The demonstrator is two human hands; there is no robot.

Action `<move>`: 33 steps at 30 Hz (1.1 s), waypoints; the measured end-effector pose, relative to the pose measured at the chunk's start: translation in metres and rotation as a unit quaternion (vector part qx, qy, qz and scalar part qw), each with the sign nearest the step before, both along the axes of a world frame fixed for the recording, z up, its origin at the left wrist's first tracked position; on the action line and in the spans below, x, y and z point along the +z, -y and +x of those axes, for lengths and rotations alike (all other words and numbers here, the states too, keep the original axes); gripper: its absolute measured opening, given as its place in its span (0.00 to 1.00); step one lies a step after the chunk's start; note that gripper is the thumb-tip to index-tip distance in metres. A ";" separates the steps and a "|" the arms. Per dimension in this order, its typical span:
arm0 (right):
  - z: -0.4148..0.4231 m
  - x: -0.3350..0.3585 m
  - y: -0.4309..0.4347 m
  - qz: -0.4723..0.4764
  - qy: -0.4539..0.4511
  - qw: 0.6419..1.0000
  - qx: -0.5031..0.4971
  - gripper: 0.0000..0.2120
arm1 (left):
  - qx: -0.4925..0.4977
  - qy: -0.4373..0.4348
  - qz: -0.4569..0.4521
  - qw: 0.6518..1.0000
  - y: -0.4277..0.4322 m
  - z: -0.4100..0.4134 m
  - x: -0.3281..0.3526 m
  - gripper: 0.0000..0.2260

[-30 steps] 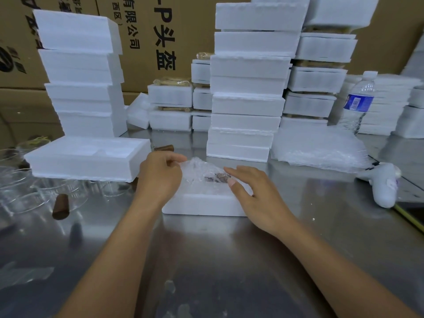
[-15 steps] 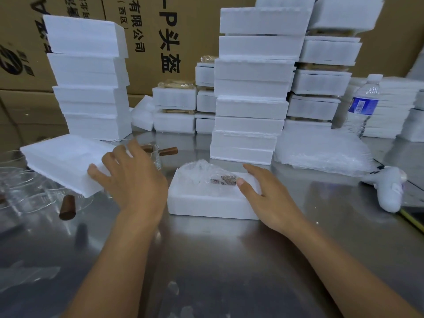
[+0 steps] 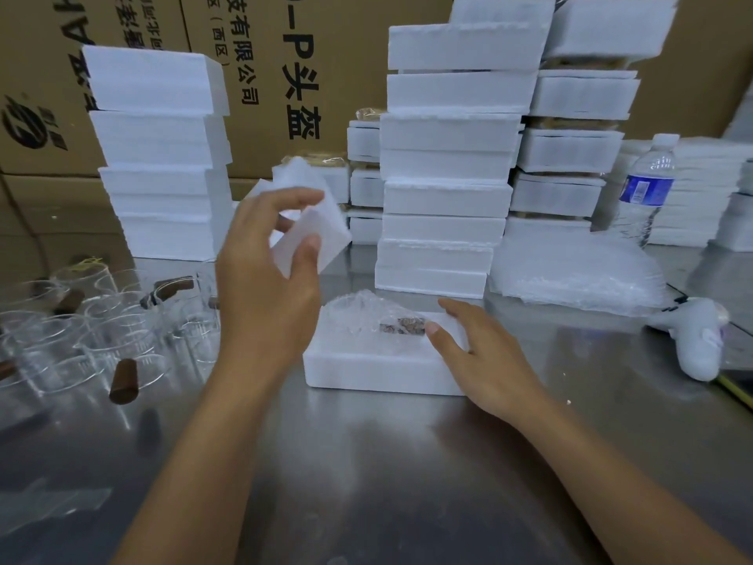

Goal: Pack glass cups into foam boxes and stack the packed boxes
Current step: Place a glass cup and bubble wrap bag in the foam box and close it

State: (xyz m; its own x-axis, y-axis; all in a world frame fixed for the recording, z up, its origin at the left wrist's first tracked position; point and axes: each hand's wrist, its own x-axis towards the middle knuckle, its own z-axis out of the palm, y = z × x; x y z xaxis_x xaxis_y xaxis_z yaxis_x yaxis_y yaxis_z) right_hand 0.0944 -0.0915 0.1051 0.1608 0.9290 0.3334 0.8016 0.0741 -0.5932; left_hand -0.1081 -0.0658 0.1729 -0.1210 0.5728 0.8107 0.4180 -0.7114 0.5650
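1. Head cam: L hand (image 3: 265, 287) pinches white foam lid slab (image 3: 322, 234), thumb on near face, fingers curled over top edge. Lid tilted, in the air, up-left of the box.
2. R hand (image 3: 485, 352) lies loose on right end of open white foam box (image 3: 366, 373), fingers near straight, thumb tip beside the bubble-wrapped glass cup (image 3: 362, 320) in the box.
3. Box sits on steel table (image 3: 407, 462); loose clear glass cups (image 3: 102, 336) well to the left.

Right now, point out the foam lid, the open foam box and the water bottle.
foam lid (image 3: 328, 234), head view, its white lower face
open foam box (image 3: 366, 371), head view, its front wall
water bottle (image 3: 646, 189), head view, its blue label
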 end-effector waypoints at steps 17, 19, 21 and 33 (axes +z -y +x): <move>0.019 0.028 -0.006 0.128 -0.491 0.858 0.079 0.12 | -0.489 0.528 -0.376 0.583 -0.026 -0.007 -0.015 0.25; 0.018 0.028 -0.006 0.106 -0.462 0.879 0.050 0.05 | -0.434 0.507 -0.394 0.632 -0.030 -0.004 -0.020 0.17; 0.016 0.026 -0.006 0.076 -0.420 0.904 0.016 0.04 | -0.360 0.445 -0.386 0.724 -0.030 0.001 -0.022 0.10; 0.004 0.026 0.010 0.020 -0.289 0.956 -0.044 0.13 | -0.135 0.196 -0.362 0.901 -0.028 0.014 -0.032 0.02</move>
State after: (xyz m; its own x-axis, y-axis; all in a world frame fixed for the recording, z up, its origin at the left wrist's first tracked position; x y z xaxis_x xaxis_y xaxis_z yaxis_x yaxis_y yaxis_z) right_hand 0.0981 -0.1011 0.1313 0.4066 0.8913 0.2007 0.3458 0.0532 -0.9368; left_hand -0.0945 -0.0374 0.1410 -0.0932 0.9860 0.1383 -0.0474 -0.1431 0.9886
